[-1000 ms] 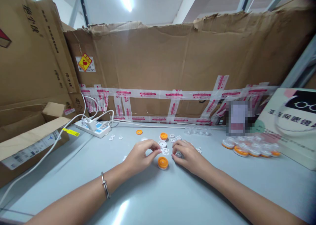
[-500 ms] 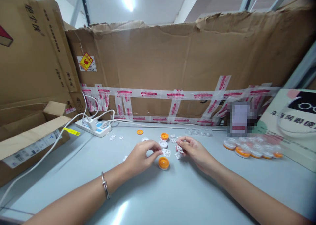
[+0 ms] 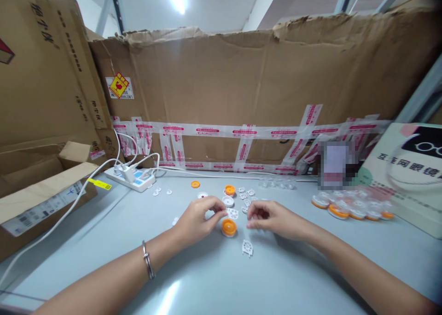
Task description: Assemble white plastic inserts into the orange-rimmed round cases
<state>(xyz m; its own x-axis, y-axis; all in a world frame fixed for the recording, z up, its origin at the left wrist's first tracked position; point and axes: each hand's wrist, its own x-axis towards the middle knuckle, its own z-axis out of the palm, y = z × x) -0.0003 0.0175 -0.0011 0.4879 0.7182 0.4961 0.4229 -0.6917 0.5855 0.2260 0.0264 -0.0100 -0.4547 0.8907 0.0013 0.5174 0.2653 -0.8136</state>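
Note:
My left hand [image 3: 203, 216] pinches the edge of a white openwork plastic piece [image 3: 232, 213] between thumb and fingertips. Just below that piece, an orange round cup with a white base [image 3: 228, 228] stands on the table. Opposite, my right hand [image 3: 272, 218] is curled with its thumb and index finger apart, and nothing shows between them. A white piece with a wheel-like pattern [image 3: 247, 248] is in front of it, nearer to me. Several similar white pieces [image 3: 242, 195] are grouped behind my right fingertips. Behind the left hand's piece are a white round part [image 3: 228, 201] and another orange cup [image 3: 229, 190].
An orange ring [image 3: 195, 184] and small white discs [image 3: 156, 192] lie farther left. A power strip [image 3: 133, 179] with cables and an open carton [image 3: 44, 190] are at the left. Clear-topped orange-based round items [image 3: 348, 207] sit right, before a printed box [image 3: 407, 181]. Cardboard [image 3: 221, 84] walls the back.
A white piece has left my right hand and now appears nearer to me, in front of it. The right fingers have parted. My left hand keeps its pinch in the same place.

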